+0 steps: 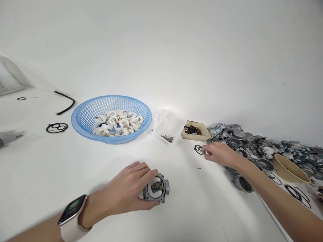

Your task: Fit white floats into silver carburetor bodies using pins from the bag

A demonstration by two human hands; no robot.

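My left hand (pixel 133 188), with a watch on the wrist, is wrapped round a grey metal carburetor body (pixel 165 188) on the white table. The body's open side faces up and shows a white float and a brass-coloured part inside. My right hand (pixel 217 153) has its fingers pinched together at the edge of a few thin black rubber rings (pixel 198 149); what its fingertips hold, if anything, is hidden. Just behind those rings sits a cream scoop-like tray (pixel 194 136) with dark rings in it.
A blue basket (pixel 111 137) of white floats stands back left, beside a clear tray (pixel 168 126) with small pins. Metal parts (pixel 237 137) are heaped at the right around a tan bowl (pixel 290 169). Black rings (pixel 57 127) and a black hose (pixel 73 104) lie left. Another person's hand (pixel 320 193) shows at the right edge.
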